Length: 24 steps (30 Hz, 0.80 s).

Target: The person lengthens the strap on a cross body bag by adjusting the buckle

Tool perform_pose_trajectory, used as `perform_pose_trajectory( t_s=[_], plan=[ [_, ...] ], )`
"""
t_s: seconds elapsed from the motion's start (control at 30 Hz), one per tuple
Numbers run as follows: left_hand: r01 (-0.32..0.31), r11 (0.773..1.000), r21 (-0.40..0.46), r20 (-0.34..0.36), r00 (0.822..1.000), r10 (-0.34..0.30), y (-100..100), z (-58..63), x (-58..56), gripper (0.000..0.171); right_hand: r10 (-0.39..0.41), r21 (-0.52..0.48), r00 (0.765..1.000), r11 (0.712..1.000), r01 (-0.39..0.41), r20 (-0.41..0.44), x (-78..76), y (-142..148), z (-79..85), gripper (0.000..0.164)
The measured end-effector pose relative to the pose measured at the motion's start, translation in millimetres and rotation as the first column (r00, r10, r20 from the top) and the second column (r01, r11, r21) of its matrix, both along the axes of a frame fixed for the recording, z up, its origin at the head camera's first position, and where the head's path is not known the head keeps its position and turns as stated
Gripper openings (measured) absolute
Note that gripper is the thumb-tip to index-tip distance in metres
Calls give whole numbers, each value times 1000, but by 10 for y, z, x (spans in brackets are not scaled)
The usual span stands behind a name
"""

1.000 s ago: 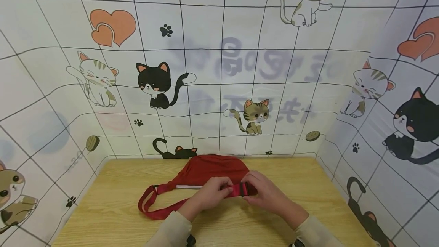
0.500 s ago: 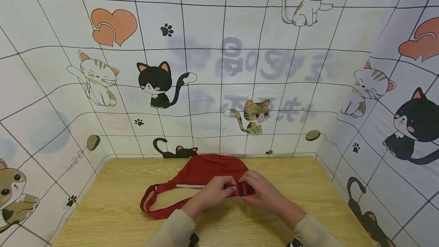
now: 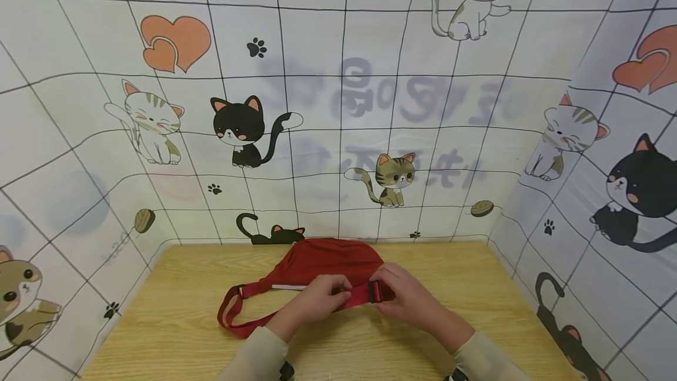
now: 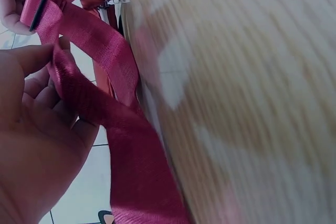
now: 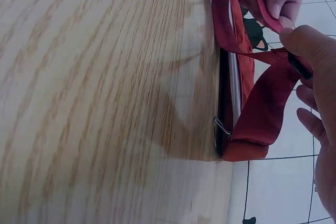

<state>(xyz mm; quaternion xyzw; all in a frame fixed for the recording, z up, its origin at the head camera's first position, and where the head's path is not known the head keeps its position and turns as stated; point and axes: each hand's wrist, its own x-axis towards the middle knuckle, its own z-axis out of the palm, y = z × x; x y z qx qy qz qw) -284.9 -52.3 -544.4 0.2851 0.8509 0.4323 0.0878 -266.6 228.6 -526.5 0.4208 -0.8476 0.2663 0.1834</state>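
One red strap [image 3: 355, 297]; between fingers [image 4: 49, 98]

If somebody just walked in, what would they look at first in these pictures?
Probably the red bag, at the far middle of the wooden table. In front of it, the left hand pinches its red strap and the right hand holds the black buckle. Next, perhaps, the cartoon cats on the white wall behind.

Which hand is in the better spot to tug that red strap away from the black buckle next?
Probably the left hand: it pinches the strap a little way from the buckle, while the right hand grips right at the buckle and could steady it.
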Motion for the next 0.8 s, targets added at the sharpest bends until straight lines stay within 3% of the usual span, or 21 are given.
perform_pose_trajectory(
  t_s=[0.8],
  plan=[
    [62,997,50,-11,998,-62,204,79,-18,8,34,1,999,999,-34,26,-29,-71,-38,50]
  ],
)
